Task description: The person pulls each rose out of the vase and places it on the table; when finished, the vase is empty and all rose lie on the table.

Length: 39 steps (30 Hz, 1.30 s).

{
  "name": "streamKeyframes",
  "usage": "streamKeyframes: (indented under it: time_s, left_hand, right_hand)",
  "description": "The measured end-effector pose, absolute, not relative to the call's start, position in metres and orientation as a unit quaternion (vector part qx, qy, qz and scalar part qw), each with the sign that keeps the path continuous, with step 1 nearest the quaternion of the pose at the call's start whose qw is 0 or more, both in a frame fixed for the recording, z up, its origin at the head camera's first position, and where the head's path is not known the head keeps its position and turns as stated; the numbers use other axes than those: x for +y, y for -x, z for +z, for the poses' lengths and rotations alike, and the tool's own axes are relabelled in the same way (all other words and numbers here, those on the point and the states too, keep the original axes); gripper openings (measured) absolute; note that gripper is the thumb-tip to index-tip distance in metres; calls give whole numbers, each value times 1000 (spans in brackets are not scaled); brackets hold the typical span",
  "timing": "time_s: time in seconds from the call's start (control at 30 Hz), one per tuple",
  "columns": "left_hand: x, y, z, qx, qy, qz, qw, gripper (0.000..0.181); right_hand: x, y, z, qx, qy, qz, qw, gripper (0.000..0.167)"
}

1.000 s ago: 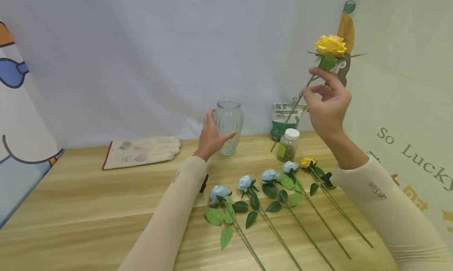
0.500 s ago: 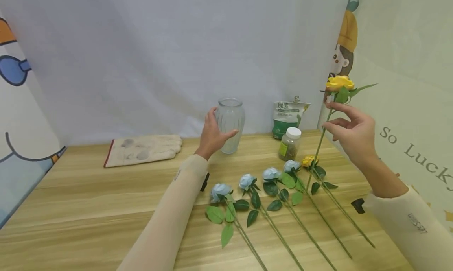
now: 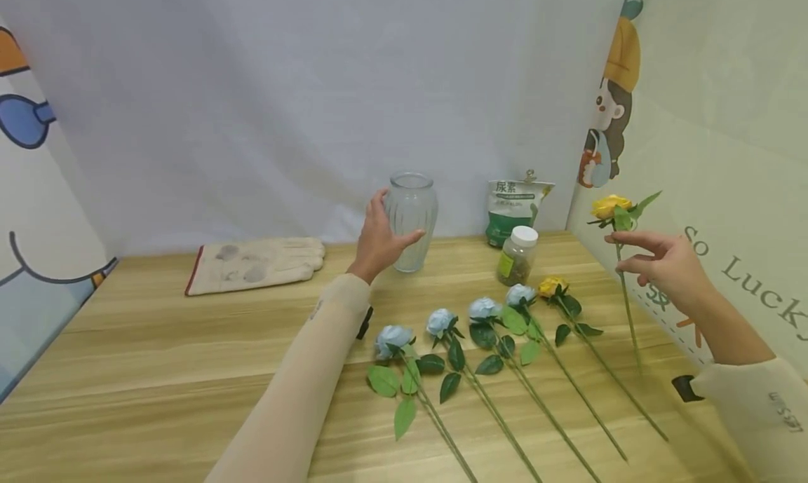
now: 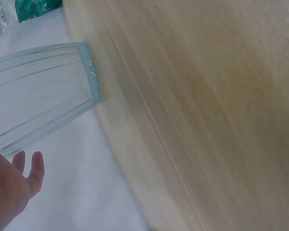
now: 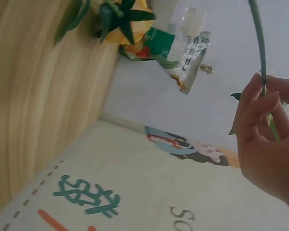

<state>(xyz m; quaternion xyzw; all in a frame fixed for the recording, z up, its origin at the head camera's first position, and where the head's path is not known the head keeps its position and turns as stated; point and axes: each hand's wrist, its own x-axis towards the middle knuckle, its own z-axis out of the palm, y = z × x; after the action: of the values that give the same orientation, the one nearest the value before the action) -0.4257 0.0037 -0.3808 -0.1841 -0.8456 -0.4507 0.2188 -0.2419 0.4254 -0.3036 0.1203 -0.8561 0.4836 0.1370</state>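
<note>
My left hand (image 3: 381, 243) holds the clear ribbed glass vase (image 3: 413, 223) from its left side, thumb across the front. In the left wrist view the vase (image 4: 43, 91) stands at the table's back edge. High on the stem, my right hand (image 3: 670, 269) pinches a yellow rose (image 3: 611, 207) between thumb and fingers, bloom upward. The right wrist view has that stem (image 5: 259, 38) running through the fingertips. Left of it on the table lie another yellow rose (image 3: 553, 287) and several light blue roses (image 3: 484, 309), side by side, stems toward me.
Behind the roses stand a white-capped jar (image 3: 516, 259) and a green-and-white clipped bag (image 3: 514, 209). Pale work gloves (image 3: 255, 264) lie at the back left of the wooden table (image 3: 189, 371). A grey curtain (image 3: 252, 118) hangs behind; a printed sheet (image 3: 726, 153) borders the right.
My right hand has moved down and to the right with the yellow rose, from above the bag to the table's right side. My left hand stays at the vase.
</note>
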Motion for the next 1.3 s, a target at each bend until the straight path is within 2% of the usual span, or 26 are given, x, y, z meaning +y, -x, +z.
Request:
streamKeyframes:
  time_s: [0.33,0.57,0.77,1.1,1.3]
  left_hand:
    - [4,424,-382,-843,184,-459,214,105]
    - [6,423,-383,-843,182,-462,208,104]
    - [8,422,-382,-841,187,-463,210,104]
    - [3,425,-384,-846,170,-460,209,104]
    - [-1,423,-385,-860,163,-443,196,105]
  right_hand:
    - [464,255,-340,-905,-56,414,75,41]
    - [477,262,-362,-908,-16,419,-22,55]
    - [474,260,-375,-896,-25,433,-89,62]
    - [461,266,-384,-872,-59,464,-144,65]
    - [459,269,-387,-874,-56,457,-155,66]
